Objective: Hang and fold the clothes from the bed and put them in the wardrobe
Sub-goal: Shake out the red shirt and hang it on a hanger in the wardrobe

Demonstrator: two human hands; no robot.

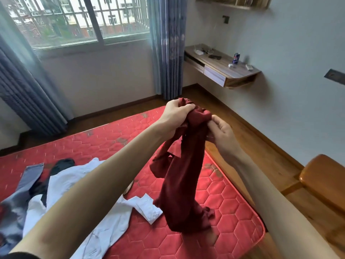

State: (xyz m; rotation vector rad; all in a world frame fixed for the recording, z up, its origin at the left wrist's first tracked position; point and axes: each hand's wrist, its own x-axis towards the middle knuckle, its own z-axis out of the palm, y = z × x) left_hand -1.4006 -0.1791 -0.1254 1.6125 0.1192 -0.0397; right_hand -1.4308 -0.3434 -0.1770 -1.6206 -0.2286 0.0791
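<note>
A dark red garment (183, 176) hangs bunched above the red quilted mattress (119, 135), its lower end touching the bed. My left hand (175, 114) grips its gathered top from the left. My right hand (221, 130) pinches the same bunch from the right. On the bed to the left lie a white shirt (104, 230), grey-blue trousers (28, 182) and a black garment (61, 165), partly hidden by my left forearm. No wardrobe is in view.
A wall-mounted wooden desk (240, 73) with a drinks can (236, 58) and small items hangs at the right wall. A window with blue curtains (168, 47) is behind the bed. A wooden bed frame corner (323, 178) stands at the right, with wooden floor between.
</note>
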